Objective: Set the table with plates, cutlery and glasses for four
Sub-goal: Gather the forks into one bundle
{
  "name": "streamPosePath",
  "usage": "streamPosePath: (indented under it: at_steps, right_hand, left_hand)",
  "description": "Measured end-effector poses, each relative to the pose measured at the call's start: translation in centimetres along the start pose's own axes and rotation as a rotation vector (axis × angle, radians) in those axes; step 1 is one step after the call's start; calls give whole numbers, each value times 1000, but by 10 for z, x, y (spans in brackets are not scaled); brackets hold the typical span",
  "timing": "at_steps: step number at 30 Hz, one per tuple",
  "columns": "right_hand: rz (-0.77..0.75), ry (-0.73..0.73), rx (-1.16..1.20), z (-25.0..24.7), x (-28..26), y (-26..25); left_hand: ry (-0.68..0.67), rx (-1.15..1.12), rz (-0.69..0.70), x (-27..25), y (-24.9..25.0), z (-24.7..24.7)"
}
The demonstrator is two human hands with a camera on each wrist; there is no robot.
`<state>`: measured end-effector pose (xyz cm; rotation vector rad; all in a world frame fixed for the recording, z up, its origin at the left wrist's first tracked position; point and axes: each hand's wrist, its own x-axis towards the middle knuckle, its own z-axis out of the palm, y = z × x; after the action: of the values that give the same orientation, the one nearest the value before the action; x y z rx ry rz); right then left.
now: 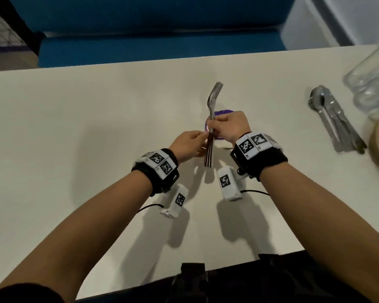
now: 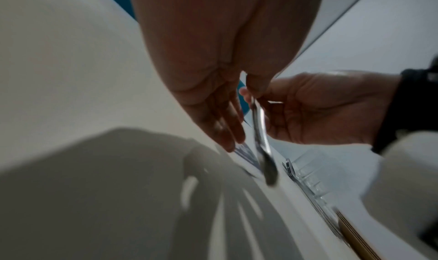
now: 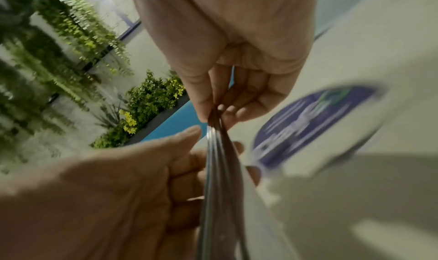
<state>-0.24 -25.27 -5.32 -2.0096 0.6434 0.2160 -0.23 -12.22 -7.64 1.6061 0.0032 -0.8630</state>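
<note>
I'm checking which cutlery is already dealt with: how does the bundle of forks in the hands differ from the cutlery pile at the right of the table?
The forks are held above the table, pinched by the left hand and right hand; the cutlery pile lies on the table, untouched. The forks point away from the person; the pile lies slantwise. The pile shows a spoon bowl; the bundle shows tines. Both are stacked bare metal.

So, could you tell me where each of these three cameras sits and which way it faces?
Head: worn on the head, looking down at the table; both forearms, left hand and right hand hold the forks.
Left wrist: along the left palm to the fork handles; right hand opposite.
Right wrist: along the right fingers to the handles, left hand below.
Shared: all three show the forks and both hands.
</note>
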Motion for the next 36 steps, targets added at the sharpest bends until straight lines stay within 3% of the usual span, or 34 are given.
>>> streamPosePath:
  at_steps: [4, 7, 12, 21, 36]
  right_hand:
    - [-28, 75, -228, -100, 36, 49]
    - [-19, 109, -403, -165, 57, 78]
    - [6, 86, -509, -223, 86, 117]
    - [-77, 58, -602, -244, 99, 147]
    - [-117, 37, -577, -241, 95, 157]
  left_hand:
    - [78, 20, -43, 59, 25, 95]
    - [47, -6, -60, 89, 39, 157]
    - [111, -39, -98, 120, 54, 223]
    - [207, 116, -120, 148, 60, 267]
    - [176, 79, -108, 163, 80, 281]
